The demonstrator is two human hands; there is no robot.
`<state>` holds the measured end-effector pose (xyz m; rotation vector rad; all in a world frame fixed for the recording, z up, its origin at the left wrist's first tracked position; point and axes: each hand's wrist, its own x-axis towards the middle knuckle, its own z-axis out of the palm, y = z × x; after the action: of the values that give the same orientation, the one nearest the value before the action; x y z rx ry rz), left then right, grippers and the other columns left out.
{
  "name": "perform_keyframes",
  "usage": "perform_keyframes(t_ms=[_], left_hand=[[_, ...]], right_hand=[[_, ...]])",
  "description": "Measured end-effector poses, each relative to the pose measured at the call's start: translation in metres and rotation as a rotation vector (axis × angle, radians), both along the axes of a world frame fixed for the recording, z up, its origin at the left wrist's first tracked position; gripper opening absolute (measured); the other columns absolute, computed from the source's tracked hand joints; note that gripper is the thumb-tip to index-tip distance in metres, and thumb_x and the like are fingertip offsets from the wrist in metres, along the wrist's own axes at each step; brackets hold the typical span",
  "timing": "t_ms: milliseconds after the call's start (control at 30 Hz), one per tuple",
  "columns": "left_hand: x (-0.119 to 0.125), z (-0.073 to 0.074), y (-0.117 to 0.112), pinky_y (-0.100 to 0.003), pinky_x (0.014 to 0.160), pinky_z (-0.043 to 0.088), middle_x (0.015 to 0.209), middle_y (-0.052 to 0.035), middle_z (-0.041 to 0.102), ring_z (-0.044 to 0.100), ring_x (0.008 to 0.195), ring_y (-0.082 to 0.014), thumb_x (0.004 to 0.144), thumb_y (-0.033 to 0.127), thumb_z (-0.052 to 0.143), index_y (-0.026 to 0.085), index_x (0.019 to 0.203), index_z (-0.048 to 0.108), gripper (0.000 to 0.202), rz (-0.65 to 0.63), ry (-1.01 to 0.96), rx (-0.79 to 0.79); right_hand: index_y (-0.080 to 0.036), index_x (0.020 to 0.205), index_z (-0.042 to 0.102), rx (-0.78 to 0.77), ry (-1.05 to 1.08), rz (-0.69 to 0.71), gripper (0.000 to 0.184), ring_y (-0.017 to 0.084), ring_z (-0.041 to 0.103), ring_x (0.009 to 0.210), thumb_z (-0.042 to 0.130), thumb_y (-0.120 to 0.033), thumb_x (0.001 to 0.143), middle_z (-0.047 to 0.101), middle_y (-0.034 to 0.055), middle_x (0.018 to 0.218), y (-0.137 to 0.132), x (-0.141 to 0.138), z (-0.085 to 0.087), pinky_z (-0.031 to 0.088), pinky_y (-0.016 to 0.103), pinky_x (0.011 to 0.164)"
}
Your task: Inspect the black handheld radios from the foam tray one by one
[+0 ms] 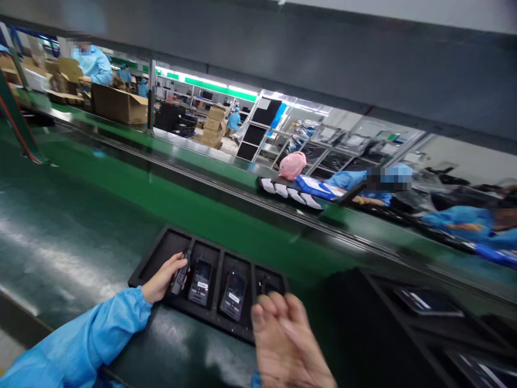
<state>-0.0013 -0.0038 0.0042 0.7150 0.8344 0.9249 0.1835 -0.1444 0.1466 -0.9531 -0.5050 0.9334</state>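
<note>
Gripping slim blk handset (180,274) w/ L hand (163,277) at matte, rect.-slotted tray (165,252).

A factory hall — green conveyor belt (141,189), stacked cartons (213,127), blue-smocked workers (97,66)

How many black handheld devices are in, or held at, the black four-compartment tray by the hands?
4: one black handheld device in the left hand; a second device and third device to its right; a fourth device farthest right, mostly hidden by the right hand.
</note>
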Motion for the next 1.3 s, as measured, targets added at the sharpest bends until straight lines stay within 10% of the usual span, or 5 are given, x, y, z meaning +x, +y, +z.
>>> perform_keyframes(t_ms=[133, 367, 667, 933, 1300], left_hand=[[-0.002, 0.002, -0.001, -0.024, 0.045, 0.049, 0.08, 0.0002, 0.063, 0.058, 0.054, -0.0117, 0.072, 0.045, 0.076, 0.02, 0.115, 0.051, 0.056, 0.0, 0.011, -0.007], [-0.003, 0.006, -0.001, -0.024, 0.044, 0.049, 0.079, 0.0, 0.064, 0.058, 0.053, -0.0124, 0.07, 0.041, 0.079, 0.019, 0.109, 0.054, 0.051, 0.007, 0.01, -0.024], [0.02, 0.034, -0.036, -0.024, 0.052, 0.05, 0.084, -0.0004, 0.066, 0.061, 0.059, -0.0126, 0.071, 0.044, 0.077, 0.019, 0.116, 0.057, 0.055, 0.1, -0.018, -0.024], [0.03, 0.029, -0.052, -0.03, 0.106, 0.042, 0.135, -0.0055, 0.057, 0.049, 0.13, -0.0245, 0.067, 0.036, 0.081, 0.025, 0.13, 0.05, 0.071, 0.235, 0.035, 0.141], [0.032, 0.022, -0.059, -0.034, 0.11, 0.04, 0.139, -0.0088, 0.055, 0.046, 0.134, -0.0286, 0.067, 0.034, 0.082, 0.023, 0.133, 0.047, 0.076, 0.172, 0.073, 0.161]], right_hand=[[-0.027, 0.087, 0.067, -0.101, 0.292, 0.077, 0.05, 0.013, 0.063, 0.08, 0.083, -0.012, 0.041, 0.065, -0.002, 0.086, 0.009, -0.015, 0.007, 0.058, 0.028, 0.075], [-0.029, 0.082, 0.068, 0.072, 0.176, 0.147, 0.035, 0.01, 0.06, 0.07, 0.081, -0.015, 0.053, 0.064, -0.0042, 0.08, -0.006, -0.025, 0.008, 0.054, 0.023, 0.064], [-0.026, 0.098, 0.07, -0.005, -0.916, 0.179, 0.02, 0.02, 0.067, 0.096, 0.07, -0.025, 0.078, 0.07, 0.0037, 0.1, 0.008, -0.037, -0.088, 0.055, 0.032, 0.087], [-0.035, 0.092, 0.074, -0.025, -0.943, 0.013, 0.015, 0.023, 0.07, 0.077, 0.064, -0.028, 0.084, 0.075, -0.0006, 0.082, 0.005, -0.053, -0.126, 0.058, 0.037, 0.072], [-0.046, 0.138, 0.045, 0.044, -1.106, 0.104, 0.062, 0.033, 0.065, 0.112, 0.059, -0.018, 0.084, 0.065, 0.0007, 0.131, -0.006, -0.051, -0.143, 0.055, 0.051, 0.093]])
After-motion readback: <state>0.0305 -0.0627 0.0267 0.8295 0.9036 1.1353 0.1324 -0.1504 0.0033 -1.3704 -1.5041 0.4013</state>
